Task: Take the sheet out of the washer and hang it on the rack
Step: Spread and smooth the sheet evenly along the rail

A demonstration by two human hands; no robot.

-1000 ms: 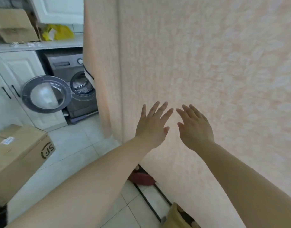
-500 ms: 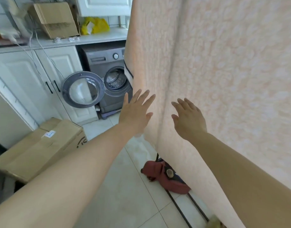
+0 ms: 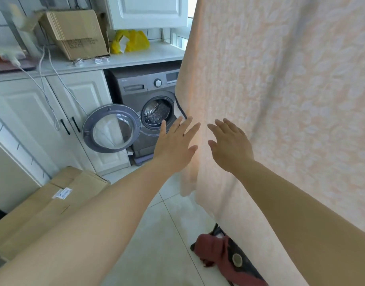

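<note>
Sheet (image 3: 280, 100): peach, patterned, hung long axis vertical, filling the right of the scene, its left edge just beyond both hands. Right hand (image 3: 231, 147), fingers spread, gripped nothing, lay nearer the cloth; contact unclear. Left hand (image 3: 175, 147), open, empty, beside that edge. Washer (image 3: 148, 112) far left, door open.

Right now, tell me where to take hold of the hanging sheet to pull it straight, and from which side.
Pinch the sheet at its free vertical edge, the folded border hanging beside the left hand. Come from the washer side: that edge hangs loose and exposed, while the broad face before the right hand is flat, with nothing to grip.
</note>
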